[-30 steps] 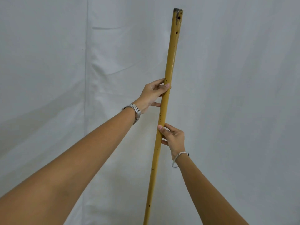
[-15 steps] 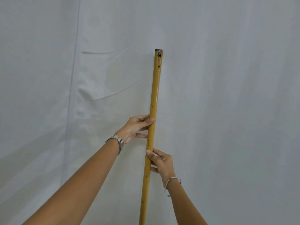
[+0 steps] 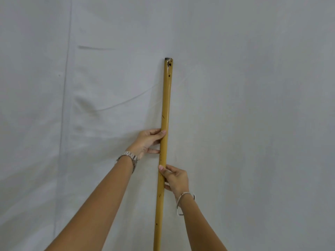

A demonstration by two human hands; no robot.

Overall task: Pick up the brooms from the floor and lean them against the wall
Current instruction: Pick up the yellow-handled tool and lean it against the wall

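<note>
**Two hands on one broom handle, upright before the wall**

One yellow broom handle (image 3: 165, 124) observed, standing close to vertical with a slight lean, top end tipped a little to the right of the lower part. Top end dark and worn, with small holes just below it. Lower part runs out of the bottom edge of the view; broom head not visible. Set in front of a white cloth-covered wall (image 3: 253, 105); actual contact between handle top and wall cannot be confirmed.

Left hand (image 3: 149, 141) placed higher on the handle, from the left side: fingertips wrapped onto the front, thumb touching lower down, a loose grasp rather than a full clench. Metal-link watch (image 3: 130, 156) on the left wrist.

Right hand (image 3: 175, 179) placed lower, from the right side: thumb pressed across the front of the handle, fingers curled behind, grasping it. Thin silver bangle (image 3: 182, 203) on the right wrist, hanging loose.

Both forearms bare, extended forward and upward from the lower edge of the view. Cloth creased and seamed to the left of the handle.
</note>
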